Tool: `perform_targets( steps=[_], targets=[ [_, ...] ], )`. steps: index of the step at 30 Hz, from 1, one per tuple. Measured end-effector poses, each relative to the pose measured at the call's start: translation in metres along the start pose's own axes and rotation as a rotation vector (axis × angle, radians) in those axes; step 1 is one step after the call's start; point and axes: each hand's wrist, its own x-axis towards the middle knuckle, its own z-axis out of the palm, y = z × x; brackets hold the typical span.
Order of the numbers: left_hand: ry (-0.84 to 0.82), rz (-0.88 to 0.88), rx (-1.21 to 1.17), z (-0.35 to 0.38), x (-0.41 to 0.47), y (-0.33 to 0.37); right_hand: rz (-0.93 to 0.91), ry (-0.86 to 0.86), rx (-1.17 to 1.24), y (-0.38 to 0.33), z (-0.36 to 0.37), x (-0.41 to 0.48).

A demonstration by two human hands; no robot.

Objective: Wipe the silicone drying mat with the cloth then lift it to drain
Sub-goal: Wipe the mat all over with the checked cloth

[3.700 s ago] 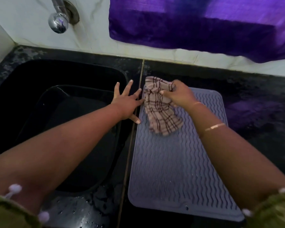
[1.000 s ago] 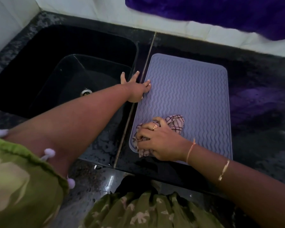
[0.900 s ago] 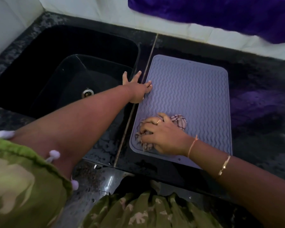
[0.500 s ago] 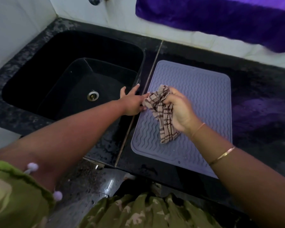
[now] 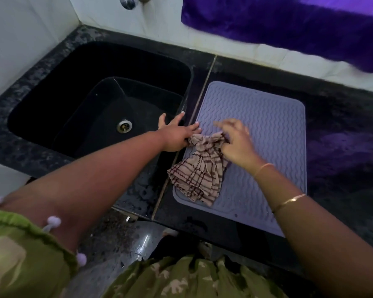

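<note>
A grey rectangular silicone drying mat (image 5: 267,134) with wavy ridges lies flat on the black speckled stone counter (image 5: 340,130), just right of the black sink (image 5: 78,100) with its round metal drain (image 5: 124,126). A beige cloth (image 5: 199,173) with dark brown check lines lies crumpled on the mat's near left part, its lower folds spread over the mat's left edge and onto the counter seam.

The right hand (image 5: 235,140) is over the mat's left half. Its thumb and fingers are pinched together on the upper bunched end of the cloth, while the index finger sticks out loosely and is blurred. Two thin gold bangles (image 5: 289,202) ring that forearm.

The left hand (image 5: 177,134) lies palm down with fingers spread wide, holding nothing. It spans the sink's right rim and the counter strip, and its fingertips reach the mat's left edge, just beside the gathered cloth end.

A purple fabric (image 5: 289,24) hangs on the white wall behind.
</note>
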Motion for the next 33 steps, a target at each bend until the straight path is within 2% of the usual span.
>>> perform_targets(
  steps=[2, 4, 5, 7, 9, 10, 14, 19, 23, 26, 29, 33],
  targets=[
    [-0.03, 0.011, 0.001, -0.001, 0.001, -0.002, -0.026, 0.062, -0.08, 0.001, -0.012, -0.006],
    [-0.069, 0.025, 0.033, -0.005, 0.002, -0.001, -0.184, 0.226, -0.113, -0.008, -0.009, -0.023],
    [-0.091, 0.021, 0.045, -0.009, 0.003, 0.0, -0.263, 0.237, -0.216, -0.011, 0.0, -0.033],
    [-0.145, 0.014, 0.075, -0.015, 0.004, 0.0, -0.32, 0.083, -0.481, -0.013, 0.028, -0.047],
    [-0.19, 0.013, 0.118, -0.02, 0.004, 0.0, -0.268, -0.103, -0.704, -0.005, 0.054, -0.049],
    [-0.208, 0.014, 0.134, -0.023, 0.003, 0.0, -0.236, -0.142, -0.75, 0.002, 0.061, -0.047],
    [-0.223, 0.017, 0.178, -0.029, 0.003, 0.0, -0.226, -0.058, -0.696, 0.014, 0.066, -0.037],
    [-0.176, 0.029, 0.199, -0.026, 0.002, 0.0, -0.227, 0.184, -0.678, 0.004, 0.066, -0.033],
    [-0.184, 0.026, 0.226, -0.028, 0.002, 0.002, -0.451, 0.087, -0.728, -0.002, 0.069, -0.058],
    [-0.187, 0.009, 0.23, -0.027, 0.002, 0.003, -0.524, 0.016, -0.733, 0.001, 0.071, -0.081],
    [-0.183, 0.017, 0.234, -0.026, 0.002, 0.007, -0.49, 0.074, -0.782, 0.008, 0.06, -0.055],
    [-0.16, 0.014, 0.202, -0.025, 0.002, 0.006, -0.26, 0.136, -0.812, 0.008, 0.037, -0.004]
  ],
)
